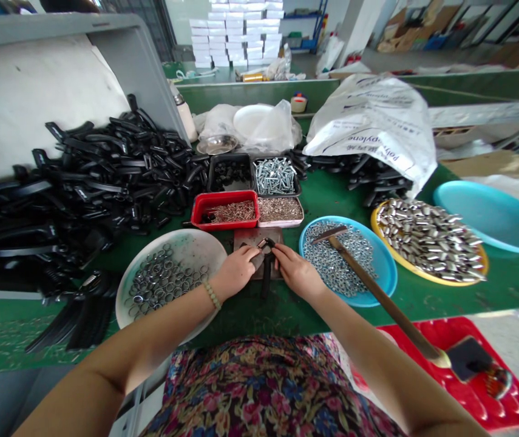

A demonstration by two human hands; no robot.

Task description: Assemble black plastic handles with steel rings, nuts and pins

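Observation:
Over a metal plate on the bench, both my hands meet at a black plastic lever-like part whose long end points toward me. My left hand is closed, its fingertips pinching at the upper end, where a small shiny metal piece shows. Closed as well, my right hand grips the right side of the black part's upper end. The fingers partly hide how the pieces join. Left of my hands is a white bowl of metal rings; to the right, a blue tray of small nuts.
A hammer lies across the blue tray, its handle jutting over the bench edge. Ahead stand a red bin of pins and a bin of screws. Black handles heap at left. A yellow tray holds metal sleeves.

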